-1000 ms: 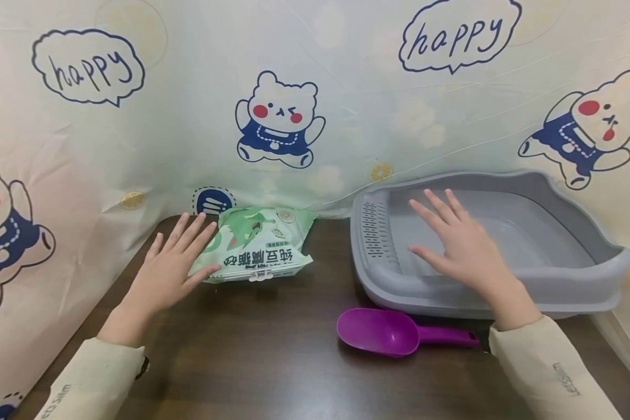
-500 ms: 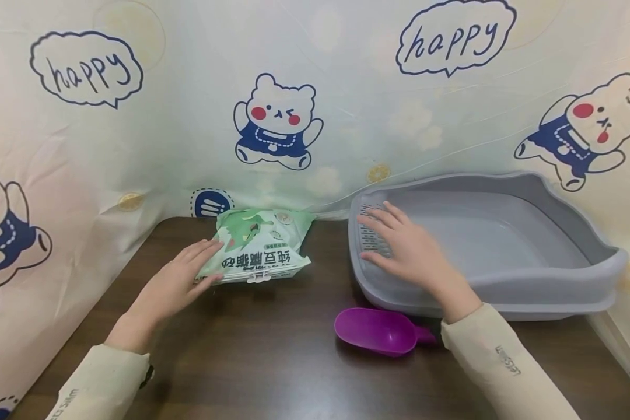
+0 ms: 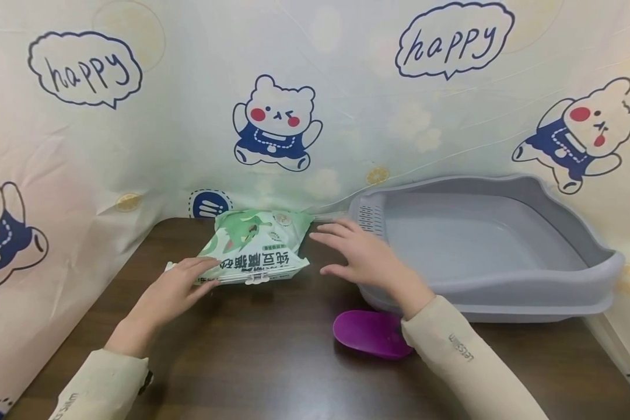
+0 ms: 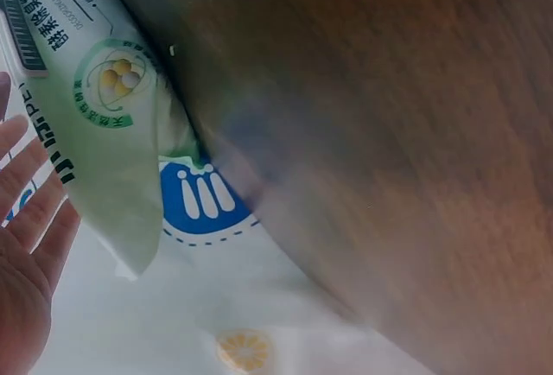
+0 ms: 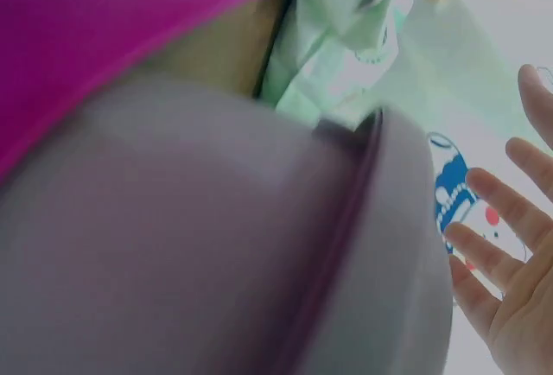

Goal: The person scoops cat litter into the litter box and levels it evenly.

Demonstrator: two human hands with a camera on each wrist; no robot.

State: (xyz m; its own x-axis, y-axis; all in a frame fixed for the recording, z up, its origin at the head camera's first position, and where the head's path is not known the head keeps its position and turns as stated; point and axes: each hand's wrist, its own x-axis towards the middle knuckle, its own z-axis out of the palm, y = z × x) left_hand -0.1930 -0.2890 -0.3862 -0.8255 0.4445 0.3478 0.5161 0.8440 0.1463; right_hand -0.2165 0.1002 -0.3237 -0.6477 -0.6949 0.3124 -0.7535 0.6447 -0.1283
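Observation:
A green-and-white bag of cat litter (image 3: 257, 239) lies on the table, its near edge folded and held by a clear clip (image 3: 257, 279). My left hand (image 3: 168, 294) is at the bag's left corner, fingers lightly bent over it; in the left wrist view the fingers (image 4: 34, 211) look extended beside the bag, and contact is hard to tell. My right hand (image 3: 364, 256) hovers between the bag and the grey litter box (image 3: 483, 286), fingers spread and holding nothing. Below that wrist lies a purple scoop (image 3: 370, 332), its handle hidden by my sleeve.
The litter box stands at the right of the brown table (image 3: 273, 361), with a slotted panel (image 3: 371, 219) at its left end. Behind everything hangs a printed curtain (image 3: 189, 116) with bear figures.
My right hand has swept left from above the litter box toward the bag, its sleeve now covering the scoop's handle. My left hand has lowered onto or close to the bag's left corner.

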